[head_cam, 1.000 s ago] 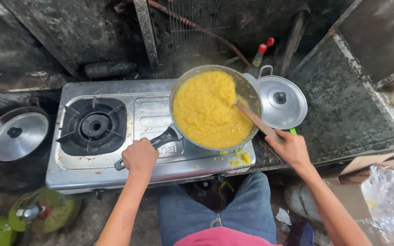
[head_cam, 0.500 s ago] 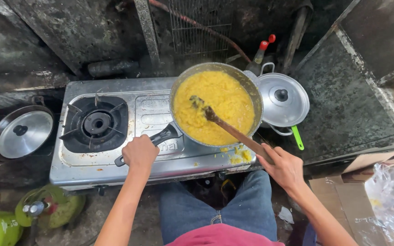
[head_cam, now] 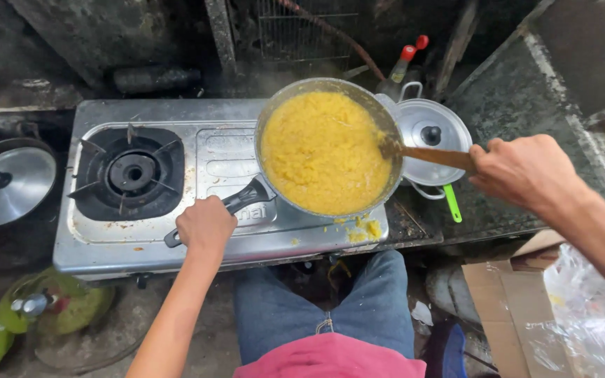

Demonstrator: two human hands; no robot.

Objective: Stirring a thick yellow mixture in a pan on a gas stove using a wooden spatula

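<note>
A metal pan (head_cam: 272, 112) full of yellow mash (head_cam: 323, 150) sits on the right burner of a two-burner steel stove (head_cam: 218, 157). My left hand (head_cam: 206, 225) grips the pan's black handle (head_cam: 246, 196). My right hand (head_cam: 523, 171) holds a wooden spoon (head_cam: 428, 155) by its handle, level, with its tip at the pan's right rim, in the mash.
The left burner (head_cam: 129, 171) is bare. One lidded pot (head_cam: 432, 140) stands right of the pan, and a pot with a lid (head_cam: 8, 180) lies left of the stove. Green gas canisters (head_cam: 50, 308) sit on the floor at lower left. Cardboard and plastic bags (head_cam: 561, 308) lie at lower right. Yellow crumbs (head_cam: 365, 227) dot the stove.
My right hand has swung from low right up to the right of the pan. The spoon moved from the middle of the mash to its right edge. My left hand stays on the handle.
</note>
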